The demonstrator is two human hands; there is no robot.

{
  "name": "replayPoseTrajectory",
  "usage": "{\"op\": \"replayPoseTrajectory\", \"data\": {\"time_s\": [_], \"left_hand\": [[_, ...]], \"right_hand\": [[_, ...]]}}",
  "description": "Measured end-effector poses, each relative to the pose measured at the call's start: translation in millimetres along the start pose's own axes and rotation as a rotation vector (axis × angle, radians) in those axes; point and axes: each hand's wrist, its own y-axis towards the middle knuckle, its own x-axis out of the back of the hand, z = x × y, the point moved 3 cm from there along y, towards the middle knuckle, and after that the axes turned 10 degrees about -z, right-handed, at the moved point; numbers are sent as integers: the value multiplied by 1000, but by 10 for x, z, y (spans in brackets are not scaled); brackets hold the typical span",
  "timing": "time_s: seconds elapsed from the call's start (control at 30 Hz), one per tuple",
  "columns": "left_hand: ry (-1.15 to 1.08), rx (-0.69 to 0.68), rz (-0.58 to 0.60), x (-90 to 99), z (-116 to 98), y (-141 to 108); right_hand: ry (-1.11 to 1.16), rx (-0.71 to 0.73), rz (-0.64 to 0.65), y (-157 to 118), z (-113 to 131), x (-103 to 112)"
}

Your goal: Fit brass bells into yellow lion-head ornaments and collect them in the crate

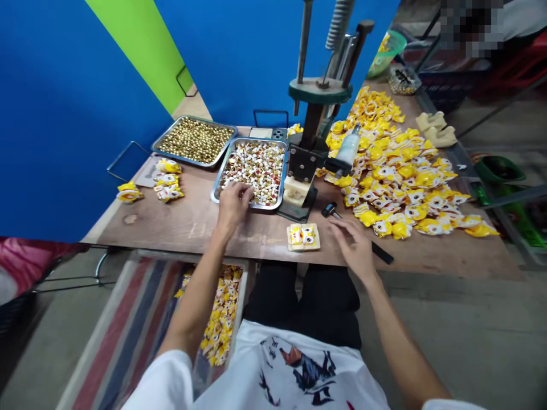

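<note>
Over the near left corner of a metal tray [217, 191] of small white, red and gold pieces [256, 165] is my left hand [234, 202]. Its fingers are bent down at the pieces, and their tips are too small to tell whether they hold one. My right hand [352, 245] hovers over the table, fingers apart and empty, beside a small black-headed hammer [382, 252]. Between my hands, near the table's front edge, a cream block [303, 247] holds a yellow and white figure piece [302, 234]. A hand press [303, 165] stands behind it.
A tray of gold balls [194, 141] sits at the back left, with several yellow figures [168, 188] in front. A large heap of yellow figures [401, 176] covers the right side. Below the table is a box of yellow parts [220, 319]. A person sits at the upper right.
</note>
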Motion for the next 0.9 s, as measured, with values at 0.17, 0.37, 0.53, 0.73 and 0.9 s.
{"op": "replayPoseTrajectory", "data": {"time_s": [0.17,0.37,0.53,0.73,0.9], "left_hand": [[278,-132,258,-210,299,571],[293,-179,244,-317,388,579],[270,-269,123,-217,392,461],[214,-344,82,-62,208,187],[39,-684,4,8,-370,-464]], "right_hand": [[-10,-1,16,-94,-37,33],[-9,-19,49,-206,-61,28],[8,84,39,40,116,39],[146,107,122,461,581,-337],[289,64,176,643,849,-720]]}}
